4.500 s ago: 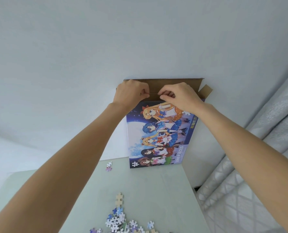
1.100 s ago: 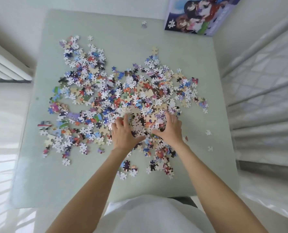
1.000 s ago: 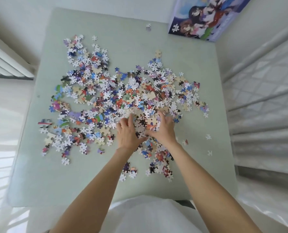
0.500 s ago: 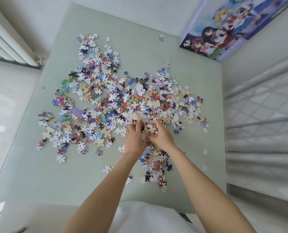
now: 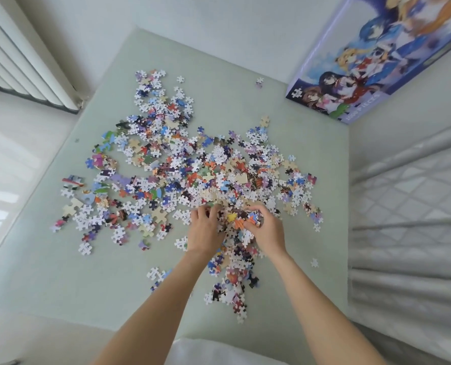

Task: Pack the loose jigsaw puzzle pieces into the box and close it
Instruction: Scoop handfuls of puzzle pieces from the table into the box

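Note:
Loose jigsaw pieces (image 5: pixel 182 175) lie spread in a wide heap over the pale green table (image 5: pixel 61 272). The puzzle box (image 5: pixel 371 59), printed with cartoon figures, stands on end at the table's far right corner, leaning against the wall. My left hand (image 5: pixel 204 231) and my right hand (image 5: pixel 265 230) are side by side at the near edge of the heap. Both have fingers curled round a bunch of puzzle pieces (image 5: pixel 241 219) gathered between them. The box's top is out of view.
A white radiator (image 5: pixel 26 61) runs along the left wall. A grey patterned curtain (image 5: pixel 408 233) hangs along the table's right edge. A few stray pieces (image 5: pixel 314 262) lie near the right edge, and one (image 5: pixel 259 81) near the box.
My hands left the box top and came down onto the heap. Over the last second they drew together, fingers curling round a bunch of pieces. The view has tilted.

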A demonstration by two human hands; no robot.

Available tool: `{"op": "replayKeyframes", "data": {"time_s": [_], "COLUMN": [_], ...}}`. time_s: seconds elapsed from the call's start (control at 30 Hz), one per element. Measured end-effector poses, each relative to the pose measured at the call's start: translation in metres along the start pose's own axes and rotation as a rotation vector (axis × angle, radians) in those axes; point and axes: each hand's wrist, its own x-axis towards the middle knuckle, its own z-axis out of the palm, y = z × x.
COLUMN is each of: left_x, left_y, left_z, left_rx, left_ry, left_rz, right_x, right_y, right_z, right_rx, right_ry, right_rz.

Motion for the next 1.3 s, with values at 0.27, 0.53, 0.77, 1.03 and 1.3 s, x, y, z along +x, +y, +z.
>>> {"op": "replayKeyframes", "data": {"time_s": [0.27,0.53,0.77,1.03,1.3], "left_x": [0.003,0.004,0.009,0.008,-0.006], "left_y": [0.017,0.017,0.013,0.003,-0.005], "left_z": [0.004,-0.004,-0.011,-0.025,-0.059], "left_rx": [0.12,0.028,0.009,-0.045,-0.17], "left_ry": [-0.077,-0.105,-0.072,-0.023,0.018], "left_rz": [-0.059,-0.084,-0.125,-0.118,-0.07], "right_x": [0.005,0.0,0.004,0.005,0.001], "right_y": [0.02,0.029,0.038,0.034,0.022], "right_z": [-0.017,-0.018,-0.023,-0.021,-0.03], "right_rx": [0.006,0.092,0.111,0.106,0.045], "right_ry": [0.035,0.007,0.031,0.012,-0.074], "right_rz": [0.058,0.064,0.068,0.028,-0.177]}}
